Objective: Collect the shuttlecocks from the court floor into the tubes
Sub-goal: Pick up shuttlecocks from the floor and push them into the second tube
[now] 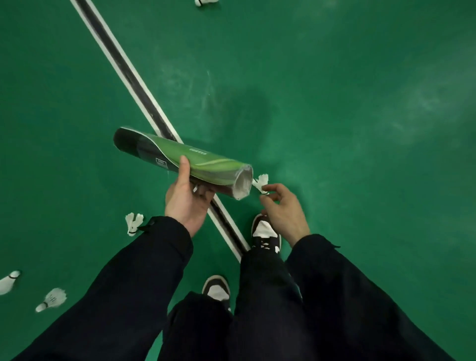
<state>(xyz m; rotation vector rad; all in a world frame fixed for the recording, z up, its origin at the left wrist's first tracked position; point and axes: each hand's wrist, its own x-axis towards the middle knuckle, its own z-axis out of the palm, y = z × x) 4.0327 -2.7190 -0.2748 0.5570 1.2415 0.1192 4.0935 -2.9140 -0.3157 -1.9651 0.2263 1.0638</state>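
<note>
Shuttlecock (260,183) pinched, R hand (284,210) | L hand (186,199) grips tube (180,161) sideways

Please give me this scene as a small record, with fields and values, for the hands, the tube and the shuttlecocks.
left hand: grips tube, level, open end toward right hand
right hand: pinches shuttlecock beside the tube mouth
loose shuttlecocks: one by the left sleeve, two at lower left, one at the top edge
floor: green, with a white-edged dark line
</note>
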